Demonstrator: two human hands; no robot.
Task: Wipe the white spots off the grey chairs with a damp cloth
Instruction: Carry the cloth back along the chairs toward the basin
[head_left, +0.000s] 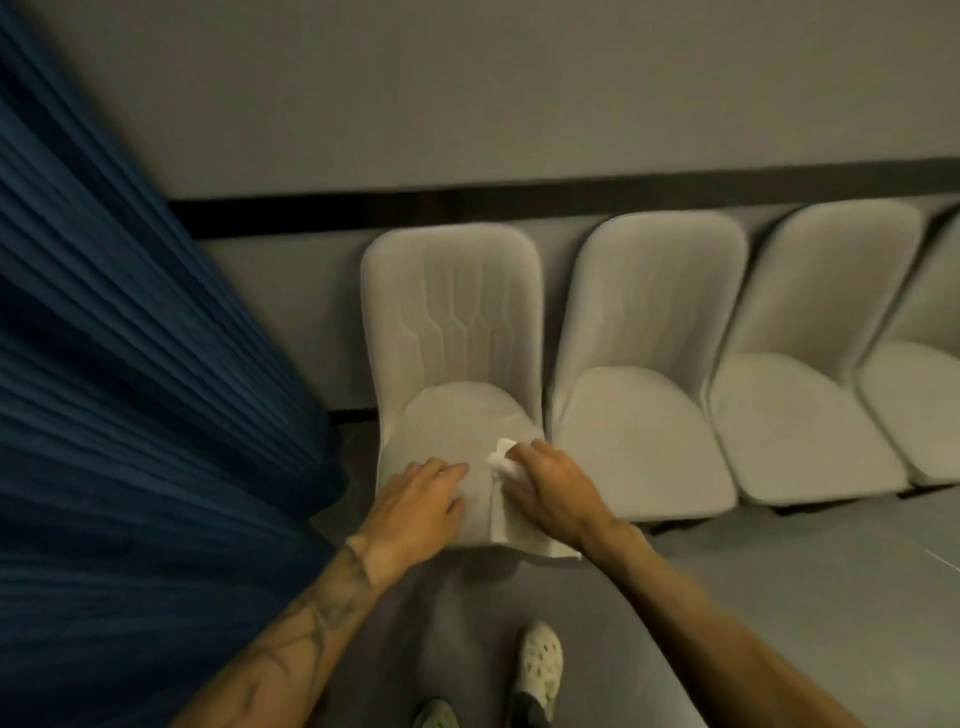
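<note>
A row of grey padded chairs stands against the wall. The leftmost chair (452, 332) is right in front of me. My left hand (421, 499) rests flat on the front of its seat, fingers straight. My right hand (553, 488) presses a white cloth (506, 512) onto the seat's right front part; the cloth bunches near my fingertips and hangs over the seat's front edge. Any white spots are hidden or too faint to make out.
A dark blue pleated curtain (130, 389) fills the left side. More grey chairs (644, 374) continue to the right. The grey floor (779, 597) lies in front, with my feet in light shoes (537, 665) below the seat.
</note>
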